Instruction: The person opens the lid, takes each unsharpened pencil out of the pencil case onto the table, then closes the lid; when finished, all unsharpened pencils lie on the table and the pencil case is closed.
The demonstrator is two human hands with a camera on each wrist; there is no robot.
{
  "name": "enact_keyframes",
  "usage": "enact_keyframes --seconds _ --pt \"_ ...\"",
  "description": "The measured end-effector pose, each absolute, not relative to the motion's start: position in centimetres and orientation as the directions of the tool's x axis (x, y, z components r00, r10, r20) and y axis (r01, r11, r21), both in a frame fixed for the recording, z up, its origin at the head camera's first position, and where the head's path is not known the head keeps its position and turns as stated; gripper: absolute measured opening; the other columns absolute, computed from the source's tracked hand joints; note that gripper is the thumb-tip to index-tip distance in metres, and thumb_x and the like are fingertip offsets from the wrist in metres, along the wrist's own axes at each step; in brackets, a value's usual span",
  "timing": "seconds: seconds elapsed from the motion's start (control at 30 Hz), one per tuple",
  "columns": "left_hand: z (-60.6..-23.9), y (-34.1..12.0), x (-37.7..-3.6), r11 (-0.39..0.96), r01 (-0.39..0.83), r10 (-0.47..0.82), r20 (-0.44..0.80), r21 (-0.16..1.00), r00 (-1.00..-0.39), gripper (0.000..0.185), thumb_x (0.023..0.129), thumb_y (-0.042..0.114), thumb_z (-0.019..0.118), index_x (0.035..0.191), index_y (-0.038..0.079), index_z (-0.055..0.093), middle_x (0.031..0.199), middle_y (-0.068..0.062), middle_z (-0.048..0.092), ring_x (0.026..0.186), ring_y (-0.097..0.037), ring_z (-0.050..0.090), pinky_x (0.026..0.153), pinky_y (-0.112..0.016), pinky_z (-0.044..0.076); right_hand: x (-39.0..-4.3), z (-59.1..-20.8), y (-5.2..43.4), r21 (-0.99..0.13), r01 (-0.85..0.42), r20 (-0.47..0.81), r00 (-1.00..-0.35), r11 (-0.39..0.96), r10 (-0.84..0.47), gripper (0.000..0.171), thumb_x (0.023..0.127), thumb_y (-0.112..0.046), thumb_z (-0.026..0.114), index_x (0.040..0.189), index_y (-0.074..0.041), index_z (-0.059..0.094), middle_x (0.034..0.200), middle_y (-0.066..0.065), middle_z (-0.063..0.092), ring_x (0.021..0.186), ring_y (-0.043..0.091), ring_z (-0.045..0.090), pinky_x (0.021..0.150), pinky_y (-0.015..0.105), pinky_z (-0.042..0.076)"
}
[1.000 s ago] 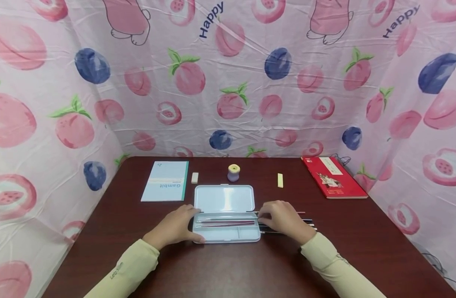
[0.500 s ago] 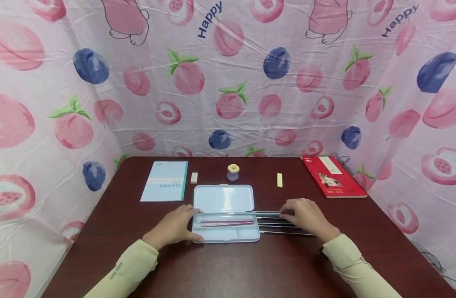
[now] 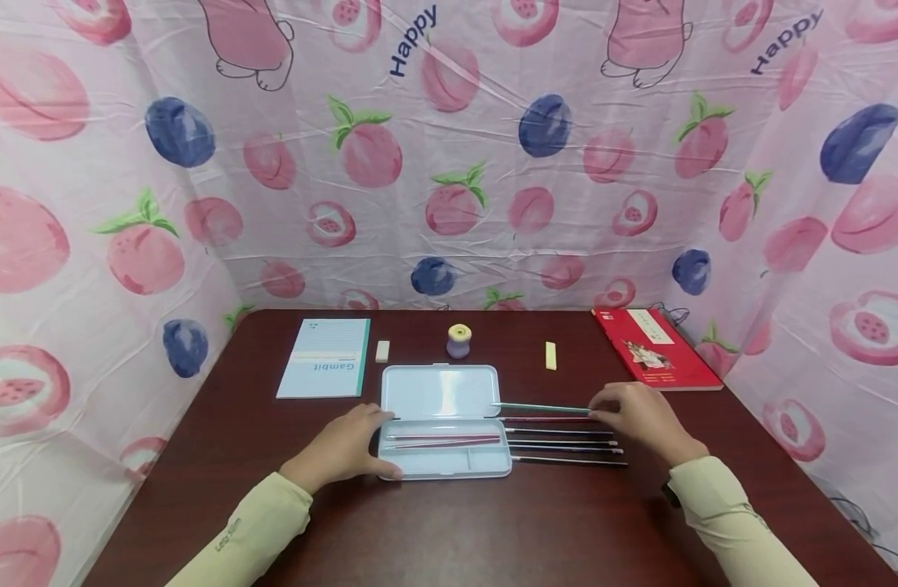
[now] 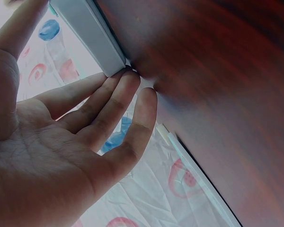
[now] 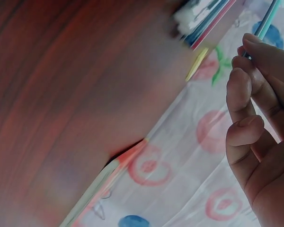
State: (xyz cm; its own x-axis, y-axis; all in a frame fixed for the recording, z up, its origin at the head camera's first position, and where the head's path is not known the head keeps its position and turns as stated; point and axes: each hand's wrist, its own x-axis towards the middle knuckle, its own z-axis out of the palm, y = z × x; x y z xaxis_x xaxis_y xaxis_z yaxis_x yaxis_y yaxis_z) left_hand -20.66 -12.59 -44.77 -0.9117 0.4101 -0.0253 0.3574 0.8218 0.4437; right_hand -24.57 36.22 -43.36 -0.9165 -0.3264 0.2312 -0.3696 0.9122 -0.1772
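Since a moment ago the right hand (image 3: 643,414) has drawn rightward, and in the head view it is now pinching the end of a teal pencil (image 3: 540,407) just beside the open pencil case (image 3: 441,391), above four more pencils (image 3: 562,444) lying on the dark table (image 3: 449,530), while the left hand (image 3: 346,448) is resting against the case's left end. In the left wrist view, straight relaxed fingers (image 4: 116,101) are touching the case's corner (image 4: 92,35). In the right wrist view, curled fingertips (image 5: 251,47) are gripping the teal pencil (image 5: 270,16).

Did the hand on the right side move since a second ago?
Yes. The right hand slid rightward, away from the pencil case and closer to the red book, pinching a teal pencil.
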Motion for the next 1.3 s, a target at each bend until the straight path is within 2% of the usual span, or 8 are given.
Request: enact_keyframes --seconds 0.27,0.63,0.93,1.3 --pt "-44.9 -12.6 -20.7 0.821 0.361 0.412 -0.022 0.442 -0.911 0.097 0.072 0.055 0.096 0.147 0.002 0.061 0.146 -0.017 0.062 0.131 -0.03 0.061 0.115 -0.053 0.051 -25.4 -43.6 37.9 -0.198 -0.34 0.212 -0.93 0.919 -0.299 0.01 0.085 -0.019 0.09 0.093 -0.017 0.085 0.089 -0.002 0.08 0.084 0.02 0.073 0.08 0.051 0.063" --pt "-44.9 -12.7 -20.7 0.82 0.363 0.414 -0.02 0.443 -0.91 0.098 0.072 0.056 0.096 0.147 0.002 0.061 0.146 -0.017 0.063 0.131 -0.03 0.061 0.114 -0.053 0.051 -27.4 -44.2 37.2 -0.189 -0.347 0.191 -0.931 0.919 -0.312 0.01 0.084 -0.02 0.091 0.09 -0.017 0.084 0.087 -0.002 0.079 0.078 0.014 0.069 0.076 0.045 0.062" --pt "-45.3 -12.6 -20.9 0.822 0.353 0.408 -0.029 0.447 -0.913 0.098 0.073 0.057 0.095 0.147 0.004 0.061 0.147 -0.016 0.062 0.132 -0.03 0.06 0.116 -0.053 0.051 -29.1 -44.7 35.5 -0.171 -0.356 0.122 -0.933 0.919 -0.338 0.008 0.086 -0.017 0.089 0.093 -0.017 0.085 0.094 0.001 0.081 0.091 0.023 0.073 0.087 0.054 0.062" --pt "-45.2 -12.6 -20.8 0.824 0.346 0.4 -0.029 0.449 -0.916 0.097 0.072 0.056 0.096 0.147 0.004 0.062 0.148 -0.016 0.062 0.132 -0.03 0.06 0.115 -0.054 0.051 -29.7 -44.5 34.5 -0.163 -0.326 0.06 -0.945 0.931 -0.321 0.009 0.086 -0.018 0.09 0.094 -0.015 0.087 0.097 0.003 0.082 0.095 0.026 0.073 0.087 0.052 0.063"
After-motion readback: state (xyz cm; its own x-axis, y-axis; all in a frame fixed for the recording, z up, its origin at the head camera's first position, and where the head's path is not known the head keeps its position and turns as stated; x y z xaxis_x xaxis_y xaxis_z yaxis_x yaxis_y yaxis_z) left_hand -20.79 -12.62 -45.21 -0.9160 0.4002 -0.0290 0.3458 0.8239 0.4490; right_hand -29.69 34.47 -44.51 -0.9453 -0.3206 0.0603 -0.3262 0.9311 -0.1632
